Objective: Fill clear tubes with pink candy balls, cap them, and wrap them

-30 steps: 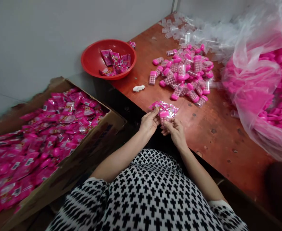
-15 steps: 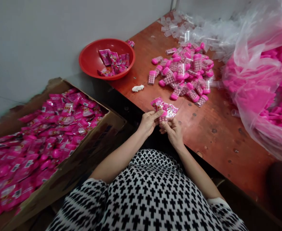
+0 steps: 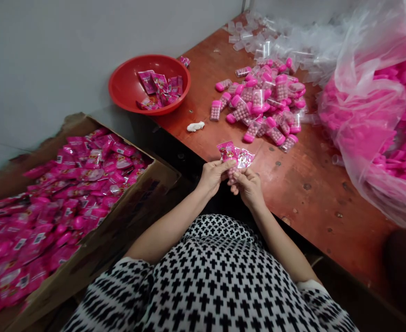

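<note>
At the table's near edge, my left hand is closed, thumb and fingers pinching a pink printed packet. My right hand is closed on a small clear container of pink candy balls, just below the packet. A shiny pink-and-clear wrapper part sticks out above the right thumb; whether it belongs to the same packet I cannot tell. Both hands almost touch, and the fingers hide much of the container. Beyond them lies a heap of similar candy containers with pink caps.
A red bowl with several pink packets stands at the table's left edge. Below it, a cardboard box is full of filled pink packets. Clear empty tubes lie at the back. A plastic bag of pink caps bulges on the right.
The container between my hands has tilted and sits slightly lower, its lower end showing more. Both hands stay close together with the packet. The whole view has shifted slightly.
</note>
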### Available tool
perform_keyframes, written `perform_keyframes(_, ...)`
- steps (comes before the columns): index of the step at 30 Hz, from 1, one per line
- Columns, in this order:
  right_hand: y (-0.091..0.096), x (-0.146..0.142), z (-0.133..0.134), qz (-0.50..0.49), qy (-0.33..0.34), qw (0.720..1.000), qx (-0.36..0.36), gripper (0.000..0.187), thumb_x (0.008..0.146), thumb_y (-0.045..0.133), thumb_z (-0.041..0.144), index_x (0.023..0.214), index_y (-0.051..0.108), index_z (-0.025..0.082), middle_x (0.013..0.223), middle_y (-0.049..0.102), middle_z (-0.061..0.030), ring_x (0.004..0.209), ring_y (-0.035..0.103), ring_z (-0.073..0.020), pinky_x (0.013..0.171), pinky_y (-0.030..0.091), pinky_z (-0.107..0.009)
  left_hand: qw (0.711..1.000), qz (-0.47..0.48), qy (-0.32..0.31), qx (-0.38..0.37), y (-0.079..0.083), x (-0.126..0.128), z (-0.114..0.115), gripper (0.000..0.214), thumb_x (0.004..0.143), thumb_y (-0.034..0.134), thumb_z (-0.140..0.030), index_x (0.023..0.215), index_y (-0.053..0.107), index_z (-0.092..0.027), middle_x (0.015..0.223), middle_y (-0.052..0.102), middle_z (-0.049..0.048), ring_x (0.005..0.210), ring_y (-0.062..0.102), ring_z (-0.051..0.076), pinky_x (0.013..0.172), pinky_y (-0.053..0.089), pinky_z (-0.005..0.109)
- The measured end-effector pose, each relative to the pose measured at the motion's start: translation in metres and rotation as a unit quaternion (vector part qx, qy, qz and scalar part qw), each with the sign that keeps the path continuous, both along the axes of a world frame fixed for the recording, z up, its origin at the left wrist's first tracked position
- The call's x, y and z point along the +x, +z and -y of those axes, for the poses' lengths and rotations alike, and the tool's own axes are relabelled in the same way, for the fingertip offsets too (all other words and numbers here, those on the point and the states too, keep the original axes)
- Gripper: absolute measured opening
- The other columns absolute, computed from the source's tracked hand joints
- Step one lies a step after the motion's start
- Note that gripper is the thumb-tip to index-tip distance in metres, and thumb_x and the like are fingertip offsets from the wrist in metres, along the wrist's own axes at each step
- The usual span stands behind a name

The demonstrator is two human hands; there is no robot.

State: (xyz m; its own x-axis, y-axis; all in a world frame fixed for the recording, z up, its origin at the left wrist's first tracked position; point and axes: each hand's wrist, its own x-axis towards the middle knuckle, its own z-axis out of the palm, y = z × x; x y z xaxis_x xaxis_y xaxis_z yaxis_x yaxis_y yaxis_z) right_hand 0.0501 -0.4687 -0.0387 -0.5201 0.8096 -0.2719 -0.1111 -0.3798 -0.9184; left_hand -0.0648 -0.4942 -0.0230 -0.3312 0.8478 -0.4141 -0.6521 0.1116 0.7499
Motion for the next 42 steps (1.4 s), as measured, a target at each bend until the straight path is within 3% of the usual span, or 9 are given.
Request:
perform_keyframes(4,-0.001,0.001,0.002,0.027,-0.034,0.997,0.062,0.03,0.071,0.071,0.039,0.082,0.05,0.02,0.059,0.065,0.0063,0.042,0.057,-0.0076,0.038,0.046,-0.017,1.0,0.001,-0.004,-0.005,0.001,0.005,0.001,0.031,0.054,0.082,-0.032,0.062,0.065,-0.008,0.058,0.063,0.0045,0.049,0.055,0.009,0.047,0.041,0.021)
perform_keyframes(9,-0.004,0.001,0.002,-0.015,-0.03,0.999,0.005,0.031,0.071,0.07,0.042,0.08,0.05,0.02,0.058,0.064,0.0056,0.039,0.055,-0.0077,0.036,0.044,-0.017,1.0,0.014,0.012,0.004,0.002,0.011,0.007,0.036,0.053,0.082,-0.038,0.061,0.063,-0.009,0.053,0.058,0.0011,0.044,0.049,0.007,0.042,0.038,0.02)
perform_keyframes(16,-0.004,0.002,0.005,0.018,-0.026,0.997,0.07,0.03,0.073,0.07,0.039,0.085,0.049,0.02,0.057,0.063,0.0073,0.043,0.057,-0.0079,0.042,0.048,-0.018,1.0,0.018,0.015,0.003,-0.004,0.013,0.01,0.036,0.055,0.082,-0.037,0.065,0.063,-0.008,0.057,0.06,0.0023,0.044,0.052,0.009,0.04,0.039,0.021)
perform_keyframes(22,-0.006,0.001,0.006,-0.027,-0.039,0.999,-0.004,0.037,0.068,0.073,0.041,0.085,0.047,0.022,0.058,0.064,0.0072,0.041,0.057,-0.0089,0.038,0.047,-0.019,0.999,0.006,0.031,-0.012,0.0,0.017,0.015,0.037,0.055,0.081,-0.04,0.06,0.061,-0.01,0.052,0.056,-0.0004,0.042,0.048,0.007,0.039,0.038,0.02)
perform_keyframes(28,0.003,0.002,0.009,0.028,-0.028,0.997,0.071,0.034,0.069,0.073,0.038,0.086,0.049,0.022,0.062,0.066,0.0063,0.043,0.058,-0.0088,0.039,0.049,-0.019,0.999,0.02,0.047,-0.003,0.003,0.011,0.013,0.039,0.052,0.083,-0.04,0.06,0.061,-0.009,0.057,0.06,0.0018,0.048,0.053,0.007,0.046,0.042,0.02)
perform_keyframes(34,-0.003,-0.002,0.009,-0.051,-0.05,0.997,-0.032,0.038,0.064,0.077,0.038,0.081,0.047,0.022,0.053,0.063,0.0079,0.036,0.055,-0.0084,0.033,0.045,-0.017,0.999,0.03,-0.016,0.011,-0.002,0.014,0.021,0.038,0.055,0.081,-0.04,0.057,0.058,-0.01,0.049,0.052,-0.0013,0.038,0.046,0.008,0.037,0.037,0.023)
perform_keyframes(39,-0.005,0.001,0.014,-0.07,0.0,0.996,-0.047,0.038,0.066,0.077,0.037,0.093,0.054,0.022,0.075,0.071,0.0032,0.059,0.068,-0.0131,0.055,0.059,-0.026,0.999,0.043,0.027,-0.006,-0.002,0.006,0.023,0.035,0.05,0.085,-0.034,0.061,0.063,-0.009,0.056,0.06,0.0018,0.049,0.054,0.008,0.047,0.043,0.021)
perform_keyframes(42,-0.003,0.006,0.014,-0.068,0.019,0.997,-0.03,0.037,0.068,0.076,0.034,0.098,0.059,0.022,0.084,0.072,0.0004,0.07,0.07,-0.0151,0.065,0.061,-0.031,0.997,0.06,0.041,0.007,-0.004,0.004,0.025,0.033,0.051,0.084,-0.033,0.063,0.065,-0.009,0.06,0.064,0.0034,0.057,0.058,0.01,0.058,0.048,0.023)
